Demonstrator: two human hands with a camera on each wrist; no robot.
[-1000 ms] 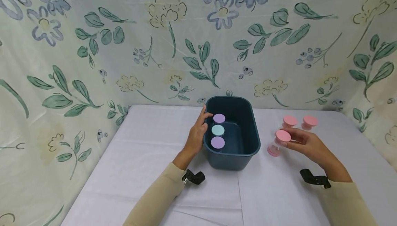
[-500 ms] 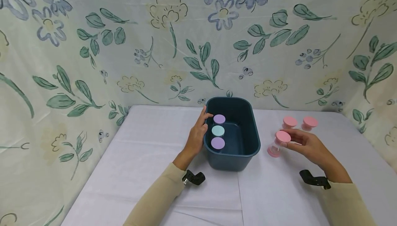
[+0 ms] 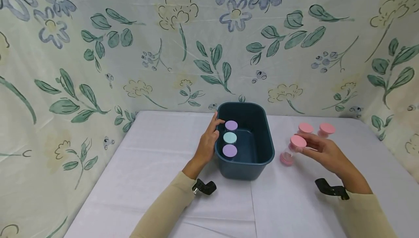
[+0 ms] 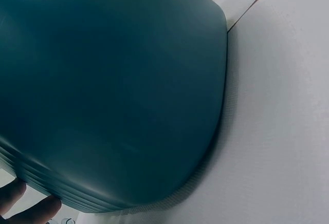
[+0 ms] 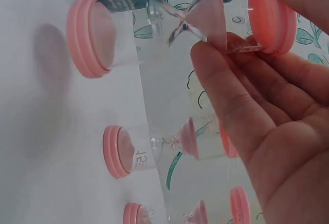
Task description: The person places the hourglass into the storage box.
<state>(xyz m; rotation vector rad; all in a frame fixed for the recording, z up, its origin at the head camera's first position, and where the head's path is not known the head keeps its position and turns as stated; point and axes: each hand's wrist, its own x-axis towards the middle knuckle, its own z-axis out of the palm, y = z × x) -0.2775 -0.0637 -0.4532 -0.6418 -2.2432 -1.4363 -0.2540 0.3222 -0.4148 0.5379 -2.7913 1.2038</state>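
Observation:
My right hand (image 3: 322, 152) pinches a pink-capped sand timer (image 3: 298, 142) near its top cap, to the right of the bin. Its glass and pink sand show in the right wrist view, with its lower cap (image 5: 85, 38) lifted off the cloth and its shadow apart from it. My left hand (image 3: 206, 141) holds the left rim of a dark blue bin (image 3: 246, 170), one finger over the edge. In the left wrist view, two fingertips (image 4: 41, 211) touch the ribbed edge. Inside, along the left wall, stand a purple cap (image 3: 231, 125), a light blue cap (image 3: 230, 138) and another purple cap (image 3: 230, 150).
Two more pink sand timers, one at the back (image 3: 306, 128) and one to its right (image 3: 326, 129), stand upright on the white cloth (image 3: 163, 140). A flower-printed curtain (image 3: 196, 63) hangs behind the table and along its sides.
The pink sand timer in my right hand has come up slightly, its lower end shifting left toward the bin. My left hand and the bin have stayed put.

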